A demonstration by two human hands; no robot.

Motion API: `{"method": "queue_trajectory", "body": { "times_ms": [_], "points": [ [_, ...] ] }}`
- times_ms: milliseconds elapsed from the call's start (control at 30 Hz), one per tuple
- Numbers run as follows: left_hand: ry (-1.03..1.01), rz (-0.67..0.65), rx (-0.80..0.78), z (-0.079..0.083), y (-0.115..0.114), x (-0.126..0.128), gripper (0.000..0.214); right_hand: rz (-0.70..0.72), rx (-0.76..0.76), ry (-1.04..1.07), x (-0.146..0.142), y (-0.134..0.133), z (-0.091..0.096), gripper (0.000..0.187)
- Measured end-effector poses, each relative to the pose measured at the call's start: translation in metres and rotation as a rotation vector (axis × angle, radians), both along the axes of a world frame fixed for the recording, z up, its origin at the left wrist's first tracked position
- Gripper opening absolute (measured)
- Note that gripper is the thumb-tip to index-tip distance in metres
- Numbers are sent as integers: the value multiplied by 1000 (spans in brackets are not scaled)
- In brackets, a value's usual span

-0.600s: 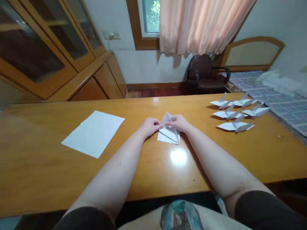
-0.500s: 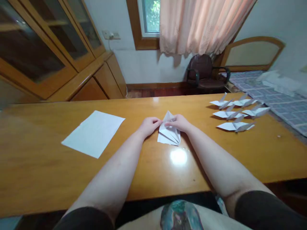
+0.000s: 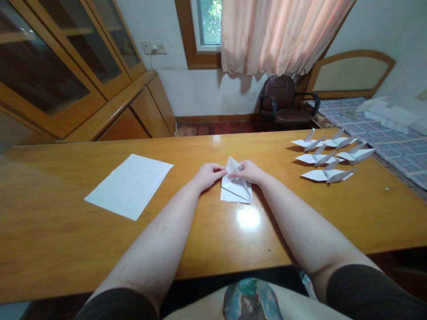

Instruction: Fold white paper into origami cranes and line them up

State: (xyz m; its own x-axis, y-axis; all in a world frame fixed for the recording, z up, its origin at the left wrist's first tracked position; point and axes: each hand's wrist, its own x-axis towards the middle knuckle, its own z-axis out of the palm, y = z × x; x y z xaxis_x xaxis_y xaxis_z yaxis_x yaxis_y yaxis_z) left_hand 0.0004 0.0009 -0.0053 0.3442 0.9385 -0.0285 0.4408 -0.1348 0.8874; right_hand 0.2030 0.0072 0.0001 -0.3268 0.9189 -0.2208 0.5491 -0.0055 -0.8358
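A partly folded sheet of white paper (image 3: 235, 190) lies on the wooden table (image 3: 213, 240) in front of me, its pointed top facing away and layered folds fanning toward its lower right corner. At its left edge, my left hand (image 3: 209, 174) pinches the paper between thumb and fingers. My right hand (image 3: 249, 172) grips the upper right side, with the thumb lying across the front and the other fingers partly hidden behind it.
A flat white sheet (image 3: 130, 186) rests on the table to the left. Several folded paper cranes (image 3: 328, 175) stand at the far right. Beyond the table are a brown armchair (image 3: 282, 100), a bed (image 3: 383, 133) and a glass-doored cabinet (image 3: 100, 93).
The top point of the folded paper has tipped slightly left, and its lower edge has turned a little to the right. Both hands stay on it in nearly the same place.
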Motion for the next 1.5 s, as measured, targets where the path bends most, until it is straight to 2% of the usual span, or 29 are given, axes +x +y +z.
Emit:
{"method": "queue_trajectory", "body": {
  "times_ms": [233, 433, 567, 767, 1000, 1233, 1500],
  "points": [
    [-28, -4, 1, -2, -1, 1, 26, 10, -2, 64, 2, 2, -3, 36],
    [-252, -8, -77, -1, 0, 2, 30, 112, -93, 113, 5, -1, 0, 35],
    [-312, -40, -120, 1, -1, 3, 36, 154, -123, 85, 2, -5, 3, 37],
    [-302, -44, -130, 0, 0, 3, 37, 174, -106, 74, -1, -6, 4, 37],
    [-279, 32, -113, -1, -1, 3, 31, 171, -95, 36, -3, -8, 8, 32],
    [-318, 23, -150, 2, -1, 2, 34, 170, -75, 4, -4, -7, 6, 31],
    [-296, 84, -154, 6, -4, 5, 31, 137, -119, 49, -4, -8, 4, 30]
  ]
}}
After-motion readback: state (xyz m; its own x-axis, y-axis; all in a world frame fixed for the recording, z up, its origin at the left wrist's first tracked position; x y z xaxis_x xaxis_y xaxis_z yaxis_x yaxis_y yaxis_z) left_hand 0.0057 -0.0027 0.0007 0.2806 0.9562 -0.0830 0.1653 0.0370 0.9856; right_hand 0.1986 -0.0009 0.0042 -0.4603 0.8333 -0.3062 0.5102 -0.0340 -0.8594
